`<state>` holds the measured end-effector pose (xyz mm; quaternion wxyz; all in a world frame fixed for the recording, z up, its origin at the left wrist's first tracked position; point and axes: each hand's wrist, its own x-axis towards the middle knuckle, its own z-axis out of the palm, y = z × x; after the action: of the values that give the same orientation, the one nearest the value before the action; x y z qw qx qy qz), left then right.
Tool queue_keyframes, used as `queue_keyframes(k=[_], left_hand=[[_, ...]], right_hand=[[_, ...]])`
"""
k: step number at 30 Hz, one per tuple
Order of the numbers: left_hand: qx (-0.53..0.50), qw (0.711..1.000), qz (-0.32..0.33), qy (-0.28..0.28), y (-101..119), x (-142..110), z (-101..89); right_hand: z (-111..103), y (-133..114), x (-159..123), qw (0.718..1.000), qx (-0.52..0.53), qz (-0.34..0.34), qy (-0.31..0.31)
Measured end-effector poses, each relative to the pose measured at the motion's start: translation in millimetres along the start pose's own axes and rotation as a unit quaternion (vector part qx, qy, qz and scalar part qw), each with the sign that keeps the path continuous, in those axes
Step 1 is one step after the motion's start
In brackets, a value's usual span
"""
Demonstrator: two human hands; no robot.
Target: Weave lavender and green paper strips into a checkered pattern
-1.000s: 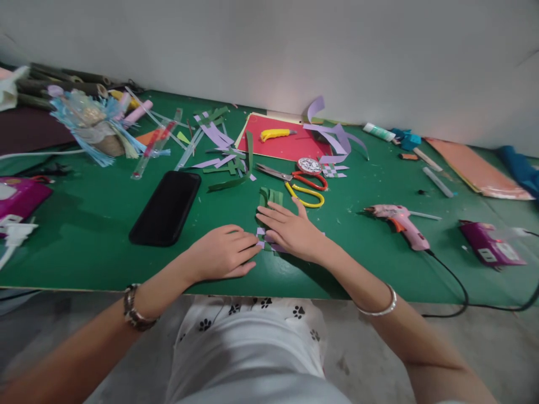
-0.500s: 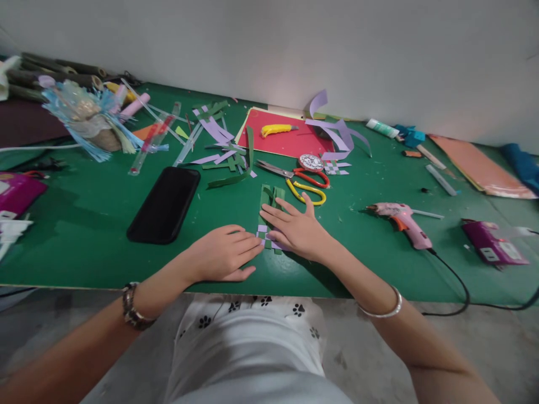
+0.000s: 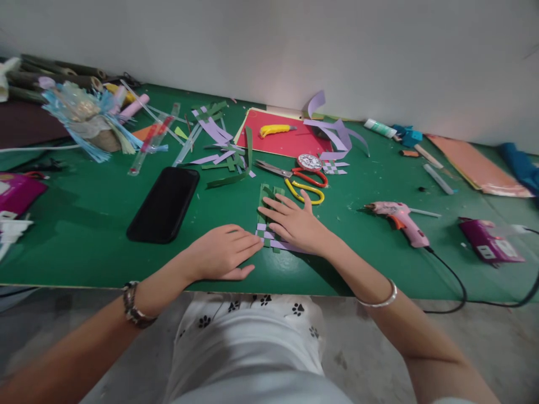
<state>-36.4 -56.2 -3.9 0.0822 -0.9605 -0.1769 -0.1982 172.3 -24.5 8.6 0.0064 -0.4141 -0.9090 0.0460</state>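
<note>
Green tabletop holds red-and-yellow-handled metal scissors near woven green-and-lilac paper strips. Right hand, spread, and left hand, flat, touch them.

You are facing a green surface. On your left, a black phone is lying flat; in front of you, woven green and purple strips are resting, with scissors lying just beyond. A pink glue gun and a purple box are lying to your right; a red-topped paper stack is resting farther back.
</note>
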Motion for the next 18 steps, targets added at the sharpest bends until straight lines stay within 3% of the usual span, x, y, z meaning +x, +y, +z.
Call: queue_keyframes(k=[18], left_hand=[[-0.011, 1.0, -0.003, -0.019, -0.4, -0.4, 0.6]], right_hand=[[1.8, 2.8, 5.0, 0.999, -0.032, -0.001, 0.02]])
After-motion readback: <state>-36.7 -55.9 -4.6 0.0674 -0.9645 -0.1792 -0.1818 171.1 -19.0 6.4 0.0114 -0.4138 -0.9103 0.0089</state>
